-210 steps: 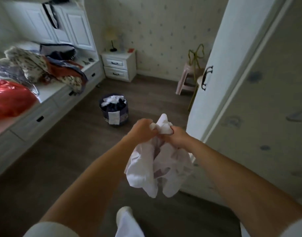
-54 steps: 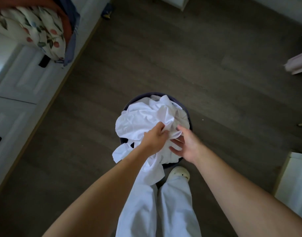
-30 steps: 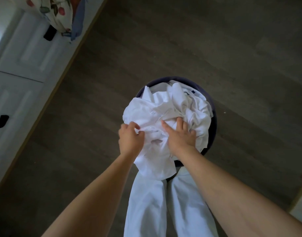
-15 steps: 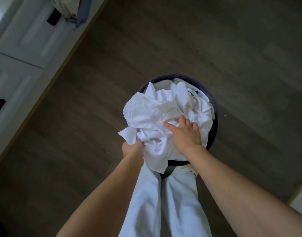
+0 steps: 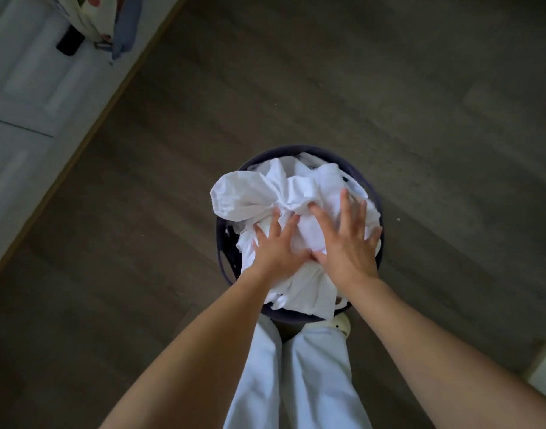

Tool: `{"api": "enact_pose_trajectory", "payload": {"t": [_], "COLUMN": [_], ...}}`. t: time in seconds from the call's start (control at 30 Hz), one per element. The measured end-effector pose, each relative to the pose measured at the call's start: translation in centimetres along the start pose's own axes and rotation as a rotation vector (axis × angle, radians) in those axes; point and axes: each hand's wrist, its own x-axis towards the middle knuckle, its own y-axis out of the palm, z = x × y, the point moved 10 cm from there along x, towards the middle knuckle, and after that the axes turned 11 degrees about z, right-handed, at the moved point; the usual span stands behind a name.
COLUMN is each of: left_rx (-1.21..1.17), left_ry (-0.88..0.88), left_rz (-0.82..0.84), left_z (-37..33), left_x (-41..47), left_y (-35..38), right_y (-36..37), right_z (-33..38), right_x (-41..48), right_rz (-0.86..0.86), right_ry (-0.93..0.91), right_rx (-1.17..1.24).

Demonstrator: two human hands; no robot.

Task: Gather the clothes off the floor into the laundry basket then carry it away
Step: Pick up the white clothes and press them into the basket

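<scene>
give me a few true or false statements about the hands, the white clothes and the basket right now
1. Both hands press flat on the white clothes. True: left hand and right hand lie spread on top.
2. The laundry basket is lifted off the floor. False: it stands on the wood floor.
3. The basket is red. False: it is dark.
4. Clothes bulge above the basket's rim. True.

floor (image 5: 389, 88): dark wood | white drawer unit (image 5: 21, 88): upper left | floral fabric (image 5: 95, 13): hanging over it
</scene>
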Motion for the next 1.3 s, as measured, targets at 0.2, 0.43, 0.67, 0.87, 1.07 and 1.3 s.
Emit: {"api": "enact_pose_trajectory", "payload": {"t": [0.2,0.43,0.67,0.87,1.07,1.3], "left_rx": [0.035,-0.043,0.103,0.094,0.156,0.174], "left_ry": [0.091,0.212,0.121,-0.047,-0.109,-0.144], "left_rz": [-0.073,-0.134,-0.175,-0.100,-0.165,-0.344], "left_z": [3.3,5.8,5.0,3.9,2.8,4.2], "left_x": [4.0,9.2,7.5,1.3,-5.4,-10.1], "left_y": [0.1,-1.5,-1.5,-1.5,-4.8,-5.2], "right_y": [4.9,7.7,7.5,3.9,-0.7,0.9], "right_z": [-1.0,-1.0,-1.0,-0.5,-1.3,-3.6], "right_x": [4.4,9.7,9.0,2.6,-5.4,-8.7], "right_rz": [0.255,0.166,0.152,0.231,0.145,0.123], "right_ry": [0.051,0.086,0.080,0.076,0.034,0.100], "right_rx": [0.315,0.320,0.249,0.282,0.412,0.280]}}
